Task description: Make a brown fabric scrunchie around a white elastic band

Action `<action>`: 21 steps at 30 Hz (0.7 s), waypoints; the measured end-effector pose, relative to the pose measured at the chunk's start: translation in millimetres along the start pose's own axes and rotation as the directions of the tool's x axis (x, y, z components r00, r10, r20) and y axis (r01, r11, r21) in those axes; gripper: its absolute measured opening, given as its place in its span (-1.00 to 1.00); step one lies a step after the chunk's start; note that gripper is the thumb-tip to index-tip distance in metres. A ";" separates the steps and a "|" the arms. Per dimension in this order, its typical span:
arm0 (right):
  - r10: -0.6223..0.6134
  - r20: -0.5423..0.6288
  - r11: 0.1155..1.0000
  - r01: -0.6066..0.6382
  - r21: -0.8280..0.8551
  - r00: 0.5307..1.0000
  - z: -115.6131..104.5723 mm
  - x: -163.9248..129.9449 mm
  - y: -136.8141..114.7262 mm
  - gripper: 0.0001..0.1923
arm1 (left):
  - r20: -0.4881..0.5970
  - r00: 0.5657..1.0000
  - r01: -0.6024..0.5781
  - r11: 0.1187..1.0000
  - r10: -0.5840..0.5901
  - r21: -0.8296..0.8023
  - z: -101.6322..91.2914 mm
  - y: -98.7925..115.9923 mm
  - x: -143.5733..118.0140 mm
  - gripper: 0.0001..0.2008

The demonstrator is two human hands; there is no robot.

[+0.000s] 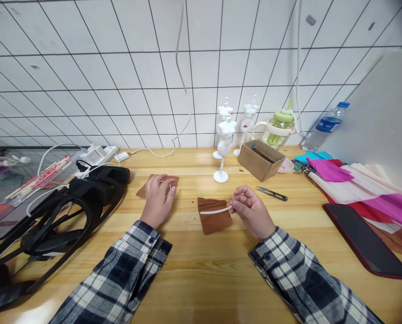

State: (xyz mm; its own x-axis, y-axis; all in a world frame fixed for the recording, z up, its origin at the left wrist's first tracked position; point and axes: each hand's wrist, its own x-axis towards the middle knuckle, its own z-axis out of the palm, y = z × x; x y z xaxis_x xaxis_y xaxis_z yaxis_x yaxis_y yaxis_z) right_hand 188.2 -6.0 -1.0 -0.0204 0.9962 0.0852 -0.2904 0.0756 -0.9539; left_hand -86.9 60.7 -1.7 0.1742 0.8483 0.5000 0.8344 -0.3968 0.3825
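Note:
My right hand (250,210) pinches one end of a narrow white strip (214,211). The strip stretches left over a piece of brown fabric (217,222) that has gathered folds along its top edge. My left hand (158,200) rests over a second brown fabric piece (147,184), its fingers apart and slightly curled. A thin pale line shows near those fingers, too small to make out. Thread snips (271,193) lie on the table just beyond my right hand.
White mini dress forms (226,135) stand near the tiled wall, beside a cardboard box (261,159) and a green-lidded cup (280,128). Folded fabrics (363,184) and a phone (366,240) lie right. Black straps (82,198) and a power strip (100,155) occupy the left.

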 end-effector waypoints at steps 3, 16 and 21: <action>0.024 -0.018 0.999 -0.023 0.037 1.000 3.3 -1.3 1.2 -0.62 | 0.194 0.967 -0.093 0.941 0.163 -0.326 -5.7 33.9 -8.7 -0.58; -0.055 -0.247 0.982 0.008 -0.187 0.968 3.8 2.7 12.8 -0.63 | 0.282 0.931 -0.043 0.839 0.230 -0.542 -7.4 75.9 -23.6 -0.66; -0.227 -0.281 0.913 0.103 -0.395 0.933 4.0 1.7 10.3 -0.56 | 0.332 0.929 0.089 0.771 0.165 -0.630 -5.5 77.2 -25.9 -0.67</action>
State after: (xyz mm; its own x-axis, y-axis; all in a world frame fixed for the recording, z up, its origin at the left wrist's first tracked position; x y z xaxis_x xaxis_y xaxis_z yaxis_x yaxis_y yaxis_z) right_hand 181.3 -3.7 -9.5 0.3153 0.9243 0.2149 0.1109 0.1890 -0.9757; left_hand -29.9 6.1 19.2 0.4730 0.8389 0.2693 0.3294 -0.4518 0.8290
